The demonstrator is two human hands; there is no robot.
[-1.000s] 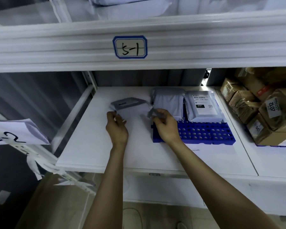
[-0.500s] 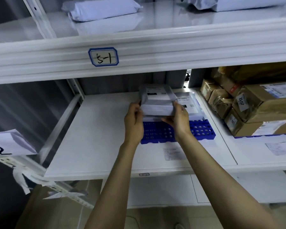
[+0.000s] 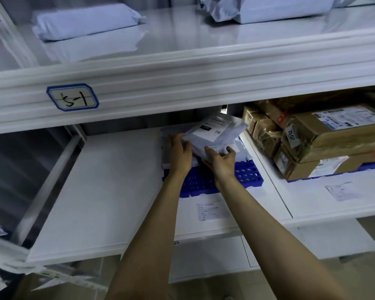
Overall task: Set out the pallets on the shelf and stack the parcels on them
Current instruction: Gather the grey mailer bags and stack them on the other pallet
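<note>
Both left hand (image 3: 179, 151) and right hand (image 3: 222, 161) grip a grey plastic parcel (image 3: 212, 135) over the blue perforated pallet (image 3: 247, 176), fingers (image 3: 209, 150) curled round its edges. A blue-bordered shelf tag (image 3: 73, 96) seemingly reads "5-1".

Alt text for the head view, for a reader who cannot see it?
The left hand and right hand hold a white parcel tilted above a blue pallet on a white shelf. Taped cardboard boxes are stacked to the right; a handwritten label sits on the shelf edge above.
</note>
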